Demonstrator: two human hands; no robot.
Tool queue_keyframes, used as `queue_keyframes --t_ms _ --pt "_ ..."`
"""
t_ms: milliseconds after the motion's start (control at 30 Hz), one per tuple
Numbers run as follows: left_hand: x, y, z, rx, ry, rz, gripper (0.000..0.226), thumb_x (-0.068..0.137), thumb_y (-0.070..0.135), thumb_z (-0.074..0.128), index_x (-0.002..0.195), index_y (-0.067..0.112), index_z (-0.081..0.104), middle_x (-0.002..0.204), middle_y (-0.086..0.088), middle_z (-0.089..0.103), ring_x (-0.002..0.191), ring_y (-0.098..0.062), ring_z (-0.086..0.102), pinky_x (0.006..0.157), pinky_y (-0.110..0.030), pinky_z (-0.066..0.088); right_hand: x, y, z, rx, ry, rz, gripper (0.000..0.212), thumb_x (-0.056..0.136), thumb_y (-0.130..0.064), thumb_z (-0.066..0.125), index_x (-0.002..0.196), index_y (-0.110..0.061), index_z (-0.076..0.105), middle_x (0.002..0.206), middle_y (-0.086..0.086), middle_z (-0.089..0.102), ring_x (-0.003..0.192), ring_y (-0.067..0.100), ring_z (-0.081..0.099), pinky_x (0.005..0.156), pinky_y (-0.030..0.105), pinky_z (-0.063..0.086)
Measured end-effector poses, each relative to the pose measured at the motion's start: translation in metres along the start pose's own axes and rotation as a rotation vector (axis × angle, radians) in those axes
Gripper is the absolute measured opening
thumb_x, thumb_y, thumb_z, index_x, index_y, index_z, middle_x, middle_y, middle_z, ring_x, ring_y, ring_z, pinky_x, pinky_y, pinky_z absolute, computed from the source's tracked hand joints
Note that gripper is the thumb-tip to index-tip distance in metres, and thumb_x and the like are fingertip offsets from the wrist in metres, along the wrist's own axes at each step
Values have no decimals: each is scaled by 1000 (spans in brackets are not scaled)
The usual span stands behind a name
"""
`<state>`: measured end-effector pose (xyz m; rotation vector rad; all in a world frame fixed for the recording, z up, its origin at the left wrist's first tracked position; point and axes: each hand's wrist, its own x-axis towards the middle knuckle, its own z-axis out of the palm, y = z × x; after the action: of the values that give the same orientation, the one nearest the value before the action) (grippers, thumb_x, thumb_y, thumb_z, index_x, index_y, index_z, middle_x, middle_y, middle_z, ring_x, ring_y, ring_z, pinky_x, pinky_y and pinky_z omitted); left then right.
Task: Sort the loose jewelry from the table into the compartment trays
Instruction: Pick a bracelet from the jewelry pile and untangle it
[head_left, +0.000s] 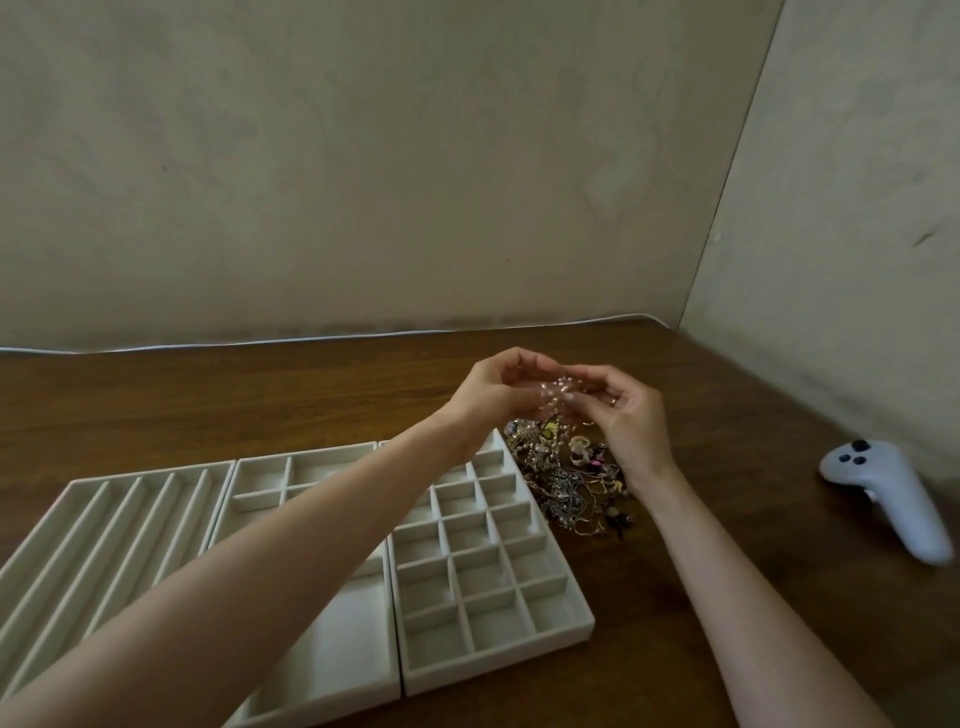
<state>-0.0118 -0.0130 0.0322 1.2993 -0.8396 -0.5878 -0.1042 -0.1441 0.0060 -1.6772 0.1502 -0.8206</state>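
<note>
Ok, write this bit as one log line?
left hand, right hand: pinching sparkly piece | where: above jewelry pile | trays: beside pile

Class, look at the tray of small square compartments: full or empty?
Empty: each visible compartment of the grid tray shows bare lining; the jewelry pile lies beside it.

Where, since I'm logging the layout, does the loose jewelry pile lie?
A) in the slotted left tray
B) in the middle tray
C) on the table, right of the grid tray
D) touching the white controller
C: the jewelry pile lies on the wooden table just right of the grid tray, apart from the controller.
</note>
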Motion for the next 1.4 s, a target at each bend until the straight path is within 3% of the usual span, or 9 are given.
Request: queue_keyframes --t_ms 367,533,633,733,833,1100,1233,1333,1400 --pt "-3 4 0 279 -76 -74 30 86 0 60 112 13 56 107 -8 66 88 -12 63 62 -16 50 4 5 -11 -254 288 -178 15 86 -1 63 94 -13 67 95 3 66 84 0 61 73 10 48" --pt "-3 -3 -4 431 -64 -108 36 83 -16 42 96 12 59 116 -13 61 109 -23 57 88 -29 49 6 3 -11 83 286 -51 15 91 -22 60 91 -8 65 87 8 70 82 20 69 75 29 57" --pt "1 -6 2 433 76 -72 24 87 -7 46 100 11 56 110 -10 62 106 -24 58 90 -33 49 6 -3 -14 333 157 30 27 94 -29 53 86 -5 62 83 15 68 76 29 68 71 37 59" --pt "9 -16 9 618 32 -77 30 88 13 61 116 10 50 113 -5 61 106 -17 57 95 -31 48 5 -10 -16 569 -14 78 32 94 -34 47 82 -7 60 80 14 68 72 27 67 67 35 58" --pt "13 -20 12 728 53 -69 21 88 18 62 109 11 60 98 -1 67 92 -11 61 91 -34 51 4 -13 -17 666 -80 128 35 91 -40 46 75 -13 63 73 9 67 68 21 64 64 31 55" --pt "14 -3 14 279 142 -263 20 93 13 44 91 5 62 63 0 66 48 -6 51 44 -15 39 7 -9 -20 680 -32 156 43 97 -43 39 74 -16 63 53 -1 46 51 10 39 47 21 34" --pt "17 1 13 -18 219 -381 18 91 10 42 100 3 56 80 -6 73 54 -8 56 45 -17 42 5 -12 -20 788 -53 182 50 99 -40 34 77 -10 67 59 5 54 56 14 44 50 23 37" --pt "16 -9 12 716 161 -322 28 91 19 52 118 11 52 112 -8 60 95 -17 55 78 -28 48 4 -16 -20 836 -60 220 54 98 -39 33 75 -8 71 68 9 60 62 16 52 52 23 40" --pt "13 -11 16 1145 199 -143 36 86 20 56 122 21 50 124 -7 44 117 -23 39 99 -34 36 3 -17 -19 830 -74 234 56 98 -39 33 75 -8 72 73 9 63 66 16 56 55 23 42"
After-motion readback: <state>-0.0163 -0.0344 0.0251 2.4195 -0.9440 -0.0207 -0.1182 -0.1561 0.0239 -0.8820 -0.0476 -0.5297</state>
